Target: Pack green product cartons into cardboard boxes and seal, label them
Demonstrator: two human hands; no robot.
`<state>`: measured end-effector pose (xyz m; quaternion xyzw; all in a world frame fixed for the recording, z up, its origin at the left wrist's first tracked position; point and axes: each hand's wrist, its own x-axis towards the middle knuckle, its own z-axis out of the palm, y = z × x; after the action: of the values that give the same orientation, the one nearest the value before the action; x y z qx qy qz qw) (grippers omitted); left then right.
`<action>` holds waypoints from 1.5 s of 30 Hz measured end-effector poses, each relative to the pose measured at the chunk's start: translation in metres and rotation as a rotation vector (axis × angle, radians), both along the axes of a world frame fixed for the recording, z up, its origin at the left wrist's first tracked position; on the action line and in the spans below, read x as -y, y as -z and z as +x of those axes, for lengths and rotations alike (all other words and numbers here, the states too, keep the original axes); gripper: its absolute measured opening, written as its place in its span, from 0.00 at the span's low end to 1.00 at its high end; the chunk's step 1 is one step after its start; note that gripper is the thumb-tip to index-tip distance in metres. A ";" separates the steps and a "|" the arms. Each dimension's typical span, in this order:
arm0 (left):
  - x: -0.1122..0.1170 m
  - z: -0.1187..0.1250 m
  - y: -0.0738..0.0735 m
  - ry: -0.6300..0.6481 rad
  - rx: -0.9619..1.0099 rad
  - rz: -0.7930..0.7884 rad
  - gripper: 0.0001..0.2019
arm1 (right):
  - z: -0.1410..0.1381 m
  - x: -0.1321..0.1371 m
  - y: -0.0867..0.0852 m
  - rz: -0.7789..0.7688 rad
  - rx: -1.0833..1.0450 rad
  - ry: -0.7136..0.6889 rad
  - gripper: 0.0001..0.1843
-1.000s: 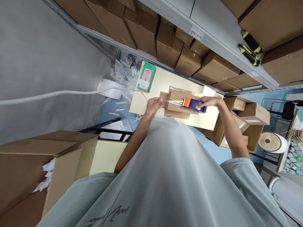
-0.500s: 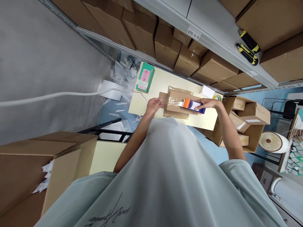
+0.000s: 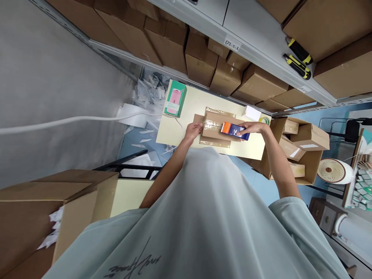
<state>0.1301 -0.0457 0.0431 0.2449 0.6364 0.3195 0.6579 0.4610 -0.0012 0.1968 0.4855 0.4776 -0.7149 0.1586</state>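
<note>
A brown cardboard box (image 3: 216,133) with its flaps out lies on the pale yellow table, shiny tape (image 3: 213,124) across its left part. My left hand (image 3: 194,130) is at the box's left end, fingers closed on the edge of a flap (image 3: 198,119). From the right, my right hand (image 3: 252,128) grips a flat dark blue and orange packet-like item (image 3: 234,130) over the top of the box. Its orange end points left, and a pale patch shows by my fingers. Whether the item touches the box is unclear.
On the table (image 3: 188,93) are a green box with a pink picture (image 3: 175,99), a white box (image 3: 251,113) and a tape roll (image 3: 264,120). Cutters (image 3: 297,66) lie on the shelf above. An open carton (image 3: 315,170) stands right, another carton (image 3: 78,217) left.
My left hand has shifted slightly right, closer against the box's left end. The blue and orange item stays in my right hand, almost in the same place. The whole view has shifted a little.
</note>
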 end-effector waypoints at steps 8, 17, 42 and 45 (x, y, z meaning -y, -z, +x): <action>-0.002 0.000 0.010 0.062 -0.171 0.119 0.19 | -0.015 0.004 -0.009 -0.008 0.009 0.003 0.37; 0.025 0.006 -0.025 0.398 -0.147 0.430 0.35 | -0.023 0.002 -0.002 -0.059 0.038 0.064 0.40; -0.018 0.047 -0.028 1.105 -0.622 0.743 0.81 | -0.027 0.004 0.010 0.012 0.062 0.026 0.43; -0.020 0.048 -0.027 1.122 -0.664 0.733 0.82 | -0.020 0.005 0.006 0.001 -0.016 0.013 0.42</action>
<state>0.1786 -0.0256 0.0706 0.8199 0.4340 0.0367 0.3716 0.4415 -0.0063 0.1904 0.4829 0.4759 -0.7196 0.1499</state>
